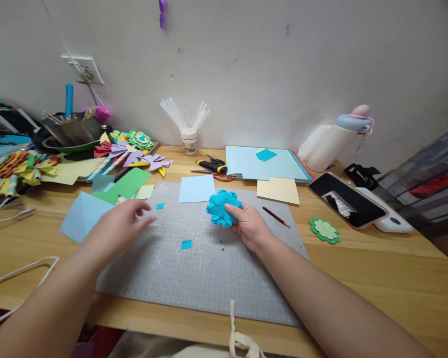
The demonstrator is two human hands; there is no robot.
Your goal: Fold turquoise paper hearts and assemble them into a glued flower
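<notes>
A blue paper flower (221,208) with layered petals is pinched between the thumb and fingers of my right hand (251,226), above the grey cutting mat (209,268). My left hand (125,221) hovers at the mat's left side, slightly blurred. Its thumb and fingers are apart, and no object shows between them. A small whitish thing (120,199) peeks out behind that hand, too hidden to name. Two small blue paper scraps lie on the mat: one scrap (186,244) near the middle, the other (160,206) just beyond my left fingertips.
Blue (197,189) and beige paper squares (278,191), a pencil (276,217) and scissors (216,160) lie around the mat. A phone (347,200) and green paper flower (324,230) are right; paper flowers (125,151) and green paper (129,185) left. A cup (188,142) and bottle (336,141) stand behind.
</notes>
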